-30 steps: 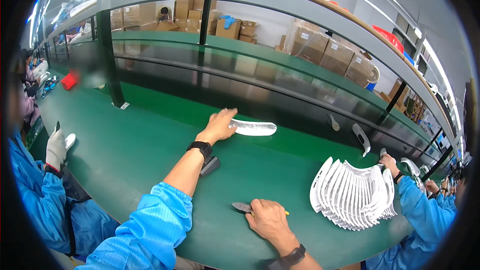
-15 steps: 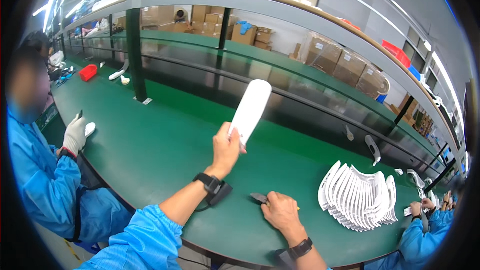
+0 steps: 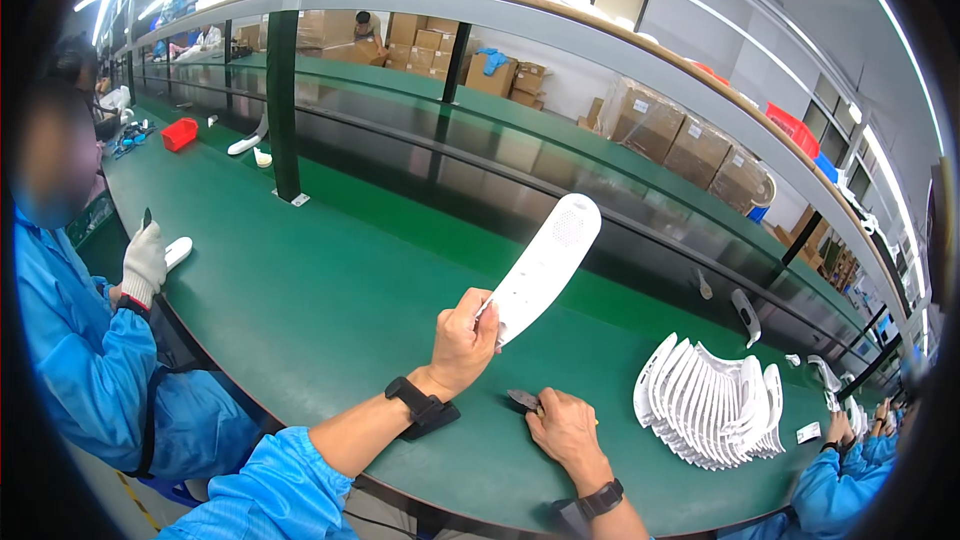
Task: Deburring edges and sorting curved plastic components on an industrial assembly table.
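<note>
My left hand (image 3: 463, 348) is closed around the lower end of a long white plastic shell (image 3: 552, 258) with rounded ends. The shell is held up above the green table (image 3: 330, 310), tilted to the upper right. A patch of tiny holes shows near its far end, and small openings run lower down. My right hand (image 3: 567, 430) rests low over the table, wrapped round a small knife (image 3: 522, 400). Its dark blade points left, and most of the handle is hidden in my fingers. Right of that hand stands a curved row of similar white shells (image 3: 705, 405), nested closely together.
At the left a co-worker's gloved hand (image 3: 146, 262) holds a dark-bladed tool beside a white part (image 3: 178, 252). A red bin (image 3: 179, 134) and a dark post (image 3: 284, 110) stand farther back. More white pieces (image 3: 745, 316) and another person's sleeve (image 3: 835, 485) are at the right.
My left hand has moved slightly right and down, tipping the shell farther right and turning its perforated face into view. My right hand has barely moved.
</note>
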`<action>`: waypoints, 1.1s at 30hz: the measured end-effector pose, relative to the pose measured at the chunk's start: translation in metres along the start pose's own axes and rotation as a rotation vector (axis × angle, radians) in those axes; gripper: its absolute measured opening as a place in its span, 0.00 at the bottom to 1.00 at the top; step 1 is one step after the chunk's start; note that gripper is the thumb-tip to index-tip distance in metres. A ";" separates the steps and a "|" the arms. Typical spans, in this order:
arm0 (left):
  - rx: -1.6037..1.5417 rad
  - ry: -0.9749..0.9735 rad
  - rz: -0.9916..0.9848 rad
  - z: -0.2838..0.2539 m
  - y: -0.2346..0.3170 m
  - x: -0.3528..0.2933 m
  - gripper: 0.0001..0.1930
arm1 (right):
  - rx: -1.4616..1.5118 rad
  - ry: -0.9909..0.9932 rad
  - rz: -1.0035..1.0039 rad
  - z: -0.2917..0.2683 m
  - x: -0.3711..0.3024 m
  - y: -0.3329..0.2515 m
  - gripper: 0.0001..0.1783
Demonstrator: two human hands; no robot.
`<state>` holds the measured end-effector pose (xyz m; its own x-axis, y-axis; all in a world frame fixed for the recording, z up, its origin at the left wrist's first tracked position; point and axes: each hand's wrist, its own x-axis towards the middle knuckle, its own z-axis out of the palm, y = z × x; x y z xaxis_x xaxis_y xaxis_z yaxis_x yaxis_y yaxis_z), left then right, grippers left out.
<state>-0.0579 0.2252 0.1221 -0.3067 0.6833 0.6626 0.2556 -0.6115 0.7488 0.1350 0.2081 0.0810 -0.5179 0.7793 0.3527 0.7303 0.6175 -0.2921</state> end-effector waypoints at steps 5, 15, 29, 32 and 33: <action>0.030 0.000 -0.021 0.001 0.001 0.002 0.07 | -0.007 -0.019 0.018 -0.003 0.001 -0.003 0.10; -0.048 -0.010 -0.119 0.005 0.002 -0.001 0.09 | 0.011 -0.008 -0.015 -0.002 -0.001 0.002 0.10; -0.064 -0.031 -0.177 0.006 -0.001 -0.001 0.10 | 0.034 0.010 -0.039 0.001 -0.001 0.004 0.11; -0.046 -0.038 -0.179 0.006 -0.004 -0.001 0.10 | 0.022 0.005 -0.033 0.001 -0.002 0.005 0.11; -0.043 -0.038 -0.186 0.005 -0.006 -0.001 0.10 | 0.026 0.009 -0.032 0.001 -0.002 0.005 0.11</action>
<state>-0.0544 0.2309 0.1168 -0.3098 0.8005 0.5131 0.1580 -0.4888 0.8580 0.1388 0.2094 0.0776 -0.5371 0.7580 0.3701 0.7015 0.6450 -0.3030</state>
